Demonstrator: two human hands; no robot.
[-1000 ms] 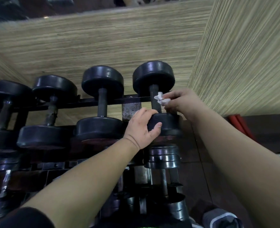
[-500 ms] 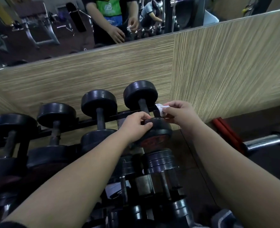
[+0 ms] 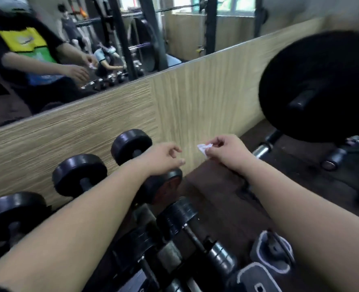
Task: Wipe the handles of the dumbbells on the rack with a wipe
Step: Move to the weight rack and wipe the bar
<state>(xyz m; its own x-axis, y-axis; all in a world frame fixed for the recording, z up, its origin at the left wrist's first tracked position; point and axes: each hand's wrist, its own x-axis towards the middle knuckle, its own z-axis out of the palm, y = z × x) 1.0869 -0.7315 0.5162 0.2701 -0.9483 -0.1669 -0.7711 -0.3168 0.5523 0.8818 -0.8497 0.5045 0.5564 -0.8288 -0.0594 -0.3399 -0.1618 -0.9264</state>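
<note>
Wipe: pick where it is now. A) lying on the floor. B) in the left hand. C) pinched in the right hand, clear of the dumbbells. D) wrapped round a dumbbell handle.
C: the right hand pinches the white wipe in the air before the wood panel, while the left hand holds nothing.

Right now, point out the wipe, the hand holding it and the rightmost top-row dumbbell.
wipe (image 3: 203,149): head view, crumpled middle.
right hand (image 3: 229,153): head view, its back.
rightmost top-row dumbbell (image 3: 131,146): head view, far weight head.
</note>
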